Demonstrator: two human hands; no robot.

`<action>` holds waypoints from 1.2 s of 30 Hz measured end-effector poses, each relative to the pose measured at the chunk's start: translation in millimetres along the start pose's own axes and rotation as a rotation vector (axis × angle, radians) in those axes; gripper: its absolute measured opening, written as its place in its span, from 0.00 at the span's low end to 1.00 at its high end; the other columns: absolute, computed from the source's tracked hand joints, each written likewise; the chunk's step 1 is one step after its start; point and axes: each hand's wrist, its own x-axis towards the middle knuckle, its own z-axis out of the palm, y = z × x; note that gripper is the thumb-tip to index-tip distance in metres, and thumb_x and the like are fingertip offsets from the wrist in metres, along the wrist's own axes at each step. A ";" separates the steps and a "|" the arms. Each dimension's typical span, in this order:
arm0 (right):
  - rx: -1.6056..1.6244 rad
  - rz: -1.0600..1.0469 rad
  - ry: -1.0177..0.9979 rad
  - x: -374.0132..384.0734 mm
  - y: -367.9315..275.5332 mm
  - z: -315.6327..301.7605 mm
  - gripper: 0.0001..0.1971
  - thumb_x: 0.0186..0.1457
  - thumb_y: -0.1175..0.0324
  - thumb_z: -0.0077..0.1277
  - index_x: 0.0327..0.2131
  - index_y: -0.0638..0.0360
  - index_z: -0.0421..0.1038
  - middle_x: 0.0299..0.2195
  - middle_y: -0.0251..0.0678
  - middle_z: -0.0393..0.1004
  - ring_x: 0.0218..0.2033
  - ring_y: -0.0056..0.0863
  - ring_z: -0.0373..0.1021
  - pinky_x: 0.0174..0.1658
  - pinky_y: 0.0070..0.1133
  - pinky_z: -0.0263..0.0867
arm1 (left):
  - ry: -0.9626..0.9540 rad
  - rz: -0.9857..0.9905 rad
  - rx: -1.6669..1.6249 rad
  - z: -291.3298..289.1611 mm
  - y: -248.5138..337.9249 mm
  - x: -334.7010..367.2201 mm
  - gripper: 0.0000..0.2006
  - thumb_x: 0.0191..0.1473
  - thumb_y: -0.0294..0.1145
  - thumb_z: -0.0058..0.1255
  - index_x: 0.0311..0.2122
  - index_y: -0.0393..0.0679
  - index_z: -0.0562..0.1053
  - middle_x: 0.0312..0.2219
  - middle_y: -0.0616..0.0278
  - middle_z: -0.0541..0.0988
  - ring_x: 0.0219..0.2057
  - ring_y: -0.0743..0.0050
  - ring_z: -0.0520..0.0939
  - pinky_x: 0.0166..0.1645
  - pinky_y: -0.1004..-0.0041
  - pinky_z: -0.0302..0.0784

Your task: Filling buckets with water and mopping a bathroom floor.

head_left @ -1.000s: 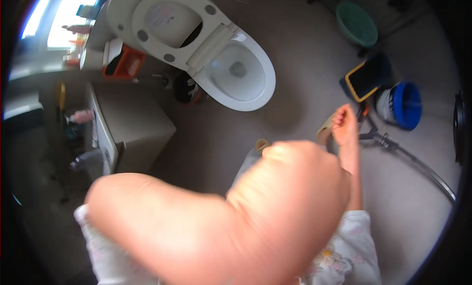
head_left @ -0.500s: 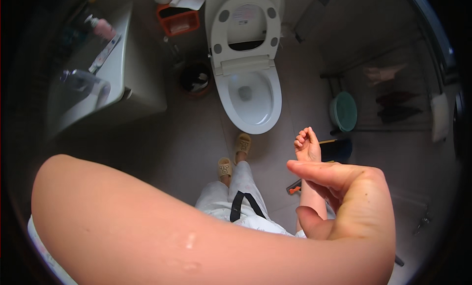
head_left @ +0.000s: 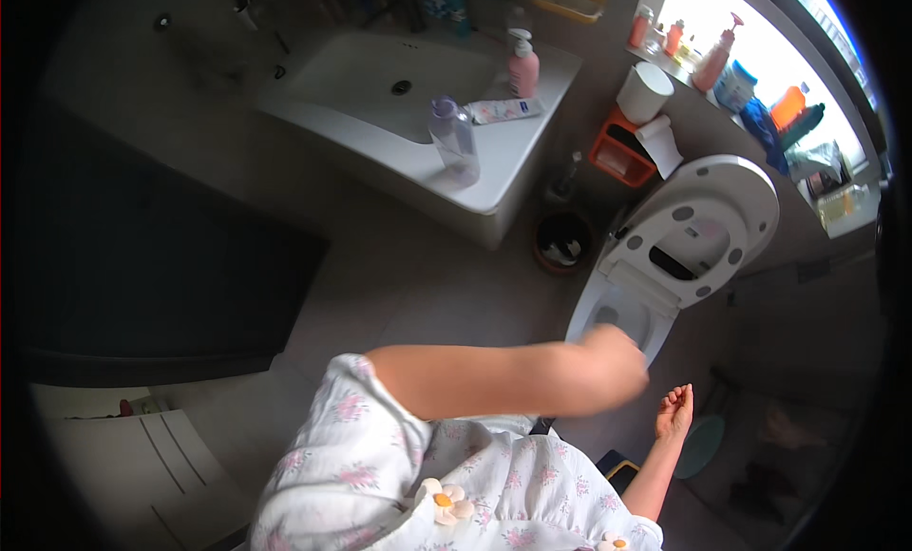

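Observation:
My left arm reaches across my front from a white flowered sleeve, and my left hand (head_left: pixel 608 369) at its end is smeared by motion, its fingers not readable. It passes in front of the white toilet bowl (head_left: pixel 581 315), hiding part of it; no contact shows. Lower on the right, my right hand (head_left: pixel 674 410) is raised with the fingers curled in and nothing visible in them. Close by it is a green basin (head_left: pixel 701 448). The toilet's lid and seat (head_left: pixel 731 195) stand raised.
At the upper left a white washbasin (head_left: pixel 332 123) carries a clear bottle (head_left: pixel 456 147), a tube (head_left: pixel 503 111) and a pink pump bottle (head_left: pixel 523 66). A waste bin (head_left: pixel 540 254) stands beside the toilet. Bottles, including a pink one (head_left: pixel 714 62), line the windowsill.
The view has swung left, bringing in the washbasin and windowsill. My left arm, which was close and large with the hand bent inward, is now farther down and blurred. My right hand stays curled.

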 end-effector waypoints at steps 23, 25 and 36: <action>0.054 -0.093 0.288 -65.5 116.1 118.1 0.06 0.50 0.66 0.42 0.25 0.55 0.59 0.19 0.28 0.61 0.18 0.16 0.57 0.19 0.12 0.54 | 0.981 -0.431 -0.191 -39.9 -269.6 -131.0 0.13 0.40 0.33 0.53 0.32 0.40 0.68 0.26 0.66 0.68 0.26 0.79 0.68 0.31 0.80 0.65; 0.082 -0.101 0.403 -96.4 119.4 77.4 0.06 0.50 0.67 0.41 0.25 0.56 0.58 0.18 0.29 0.60 0.17 0.16 0.57 0.19 0.12 0.54 | 1.020 -0.412 -0.156 -44.1 -252.4 -127.8 0.13 0.40 0.34 0.53 0.32 0.40 0.69 0.26 0.66 0.68 0.26 0.79 0.69 0.31 0.81 0.64; 0.312 -0.194 0.672 -263.4 172.0 -101.9 0.07 0.50 0.65 0.41 0.22 0.55 0.59 0.18 0.28 0.59 0.18 0.17 0.55 0.20 0.13 0.52 | 0.881 -0.042 -0.225 -6.7 -65.4 -43.9 0.13 0.38 0.30 0.54 0.32 0.41 0.69 0.26 0.64 0.69 0.24 0.78 0.70 0.26 0.80 0.66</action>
